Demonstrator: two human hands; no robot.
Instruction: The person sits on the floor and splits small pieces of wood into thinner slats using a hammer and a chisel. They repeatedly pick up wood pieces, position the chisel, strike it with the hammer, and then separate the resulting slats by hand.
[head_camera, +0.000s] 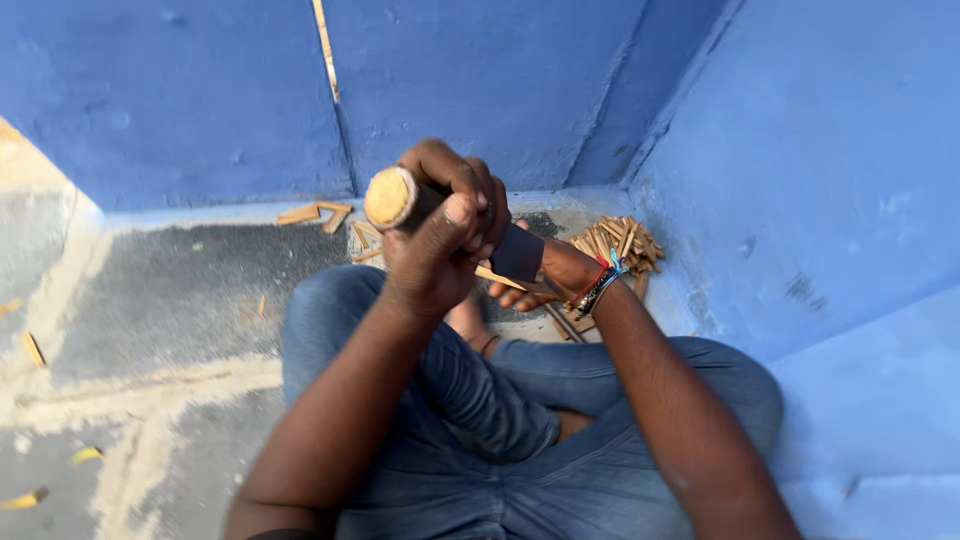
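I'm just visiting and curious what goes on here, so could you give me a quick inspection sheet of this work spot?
Surface: grey concrete floor with pale dusty patches; the person sits cross-legged on it in blue jeans.
Job's things: round wooden-handled tool with a dark blade; thin wood strip under the blade.
Clutter: pile of short wood sticks in the corner; loose wood offcuts by the wall; yellowish chips on the floor.
Hands: left hand grips the tool handle; right hand, with wrist bands, holds the strip.
Cables: nothing seen.
Surroundings: blue painted walls meeting in a corner.
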